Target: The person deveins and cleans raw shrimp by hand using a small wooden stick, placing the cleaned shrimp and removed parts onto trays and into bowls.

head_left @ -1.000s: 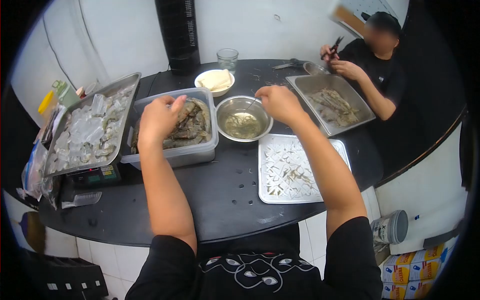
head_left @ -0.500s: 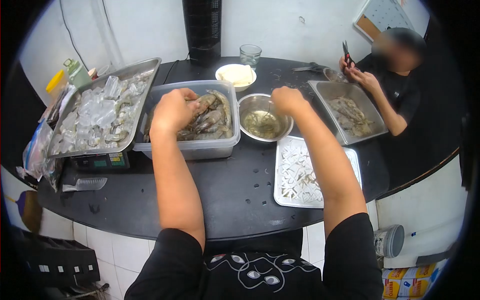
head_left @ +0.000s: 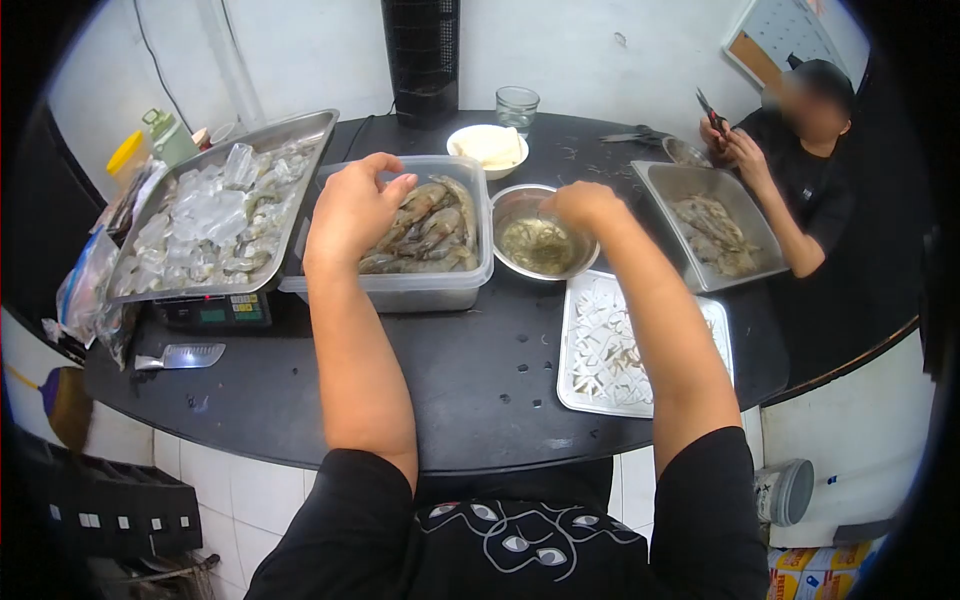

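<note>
Fingers [head_left: 378, 163] of the left hand [head_left: 345, 210] are loose and spread apart, up by a clear tub [head_left: 385, 300] full of gray shrimp [head_left: 435, 225]. The right hand [head_left: 588, 207] curls over the edge of a round metal bowl [head_left: 512, 212]; I cannot tell what it holds. A white tray [head_left: 600, 407] lies near the bowl on the black counter [head_left: 460, 400]. Left of the tub, a big metal tray [head_left: 322, 130] holds ice [head_left: 220, 212]. Another person [head_left: 815, 195] holds scissors [head_left: 708, 103].

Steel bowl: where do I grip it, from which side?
Probably the near rim of the steel bowl, from the person's side: that lip faces bare table. The plastic tub crowds its left; the right hand hides some right rim. Keep it level; it seems to hold liquid.
</note>
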The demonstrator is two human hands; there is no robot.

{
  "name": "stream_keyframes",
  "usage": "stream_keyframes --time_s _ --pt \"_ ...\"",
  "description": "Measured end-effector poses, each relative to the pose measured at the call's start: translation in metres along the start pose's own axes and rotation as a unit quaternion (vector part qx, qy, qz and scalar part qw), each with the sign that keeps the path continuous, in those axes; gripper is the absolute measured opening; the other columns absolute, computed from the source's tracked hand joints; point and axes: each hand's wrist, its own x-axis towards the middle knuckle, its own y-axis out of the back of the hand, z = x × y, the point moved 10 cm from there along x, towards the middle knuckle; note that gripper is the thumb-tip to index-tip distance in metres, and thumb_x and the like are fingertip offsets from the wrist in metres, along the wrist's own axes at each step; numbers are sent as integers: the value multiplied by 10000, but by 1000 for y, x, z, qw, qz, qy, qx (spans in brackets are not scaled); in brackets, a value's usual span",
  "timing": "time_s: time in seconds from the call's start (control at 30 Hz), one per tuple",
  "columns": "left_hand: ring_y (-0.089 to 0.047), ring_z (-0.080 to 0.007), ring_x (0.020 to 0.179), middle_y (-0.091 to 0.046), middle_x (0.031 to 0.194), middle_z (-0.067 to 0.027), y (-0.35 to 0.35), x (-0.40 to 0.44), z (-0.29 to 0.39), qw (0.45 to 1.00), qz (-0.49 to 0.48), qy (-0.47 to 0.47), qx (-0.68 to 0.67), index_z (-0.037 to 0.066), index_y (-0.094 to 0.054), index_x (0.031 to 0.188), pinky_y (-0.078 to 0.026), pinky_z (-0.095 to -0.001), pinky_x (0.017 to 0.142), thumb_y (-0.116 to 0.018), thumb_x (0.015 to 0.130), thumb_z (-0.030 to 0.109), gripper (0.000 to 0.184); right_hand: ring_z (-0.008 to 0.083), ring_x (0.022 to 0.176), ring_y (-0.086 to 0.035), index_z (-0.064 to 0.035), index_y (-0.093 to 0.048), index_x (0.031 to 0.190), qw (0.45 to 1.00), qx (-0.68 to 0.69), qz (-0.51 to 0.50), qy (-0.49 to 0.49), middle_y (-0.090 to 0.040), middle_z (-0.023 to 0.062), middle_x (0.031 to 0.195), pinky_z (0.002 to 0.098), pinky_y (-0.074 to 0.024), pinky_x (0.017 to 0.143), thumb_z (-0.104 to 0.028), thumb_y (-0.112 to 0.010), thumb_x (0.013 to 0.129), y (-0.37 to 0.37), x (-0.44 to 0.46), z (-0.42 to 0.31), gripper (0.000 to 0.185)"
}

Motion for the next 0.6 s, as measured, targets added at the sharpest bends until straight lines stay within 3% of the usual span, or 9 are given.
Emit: stream_keyframes --time_s 0.03,0.07,0.27,0.37,0.5,0.6 --pt "-661 -283 796 -682 819 -135 0 0 -1 1000 2 1 -3 64 -676 1090 -505 -381 775 -671 858 300 331 289 1064 -654 -119 -698 1133 1000 17 -8 -9 -677 115 1156 426 -518 874 -180 -529 905 4 1 3 290" --pt "-662 -285 800 -683 823 -139 -1 0 -1 1000 4 1 -7 64 -676 1087 -504 -383 775 -668 860 300 328 276 1056 -649 -330 -633 1243 999 -31 -26 -19 -672 84 1157 396 -527 882 -119 -535 886 -7 17 11 426" --pt "-665 -308 829 -687 847 -167 -8 4 -6 1000 7 -18 -11 63 -677 1079 -504 -389 784 -648 873 271 294 286 1068 -643 -211 -658 1209 992 -108 -70 -19 -668 105 1160 405 -524 880 -250 -529 900 -36 24 8 337" --pt "-667 -321 859 -691 877 -186 -11 6 -12 999 -10 -9 -42 60 -684 1063 -506 -391 799 -637 878 242 264 274 1047 -666 -67 -704 1097 998 -19 -42 -47 -678 149 1138 403 -539 844 -116 -549 848 -5 7 9 298" --pt "-670 -330 897 -691 921 -211 -11 4 -14 999 -13 -29 -37 58 -697 1035 -507 -392 824 -629 878 207 227 300 1035 -660 -144 -700 1128 996 27 86 7 -688 133 1105 406 -532 865 -95 -531 852 26 -17 9 328" --pt "-665 -341 937 -689 961 -212 -15 4 -13 998 -46 -2 -41 54 -705 1026 -505 -396 850 -633 874 198 221 321 1063 -635 -176 -684 1161 975 149 167 -13 -672 159 1116 413 -506 895 -103 -498 875 48 -59 19 349"
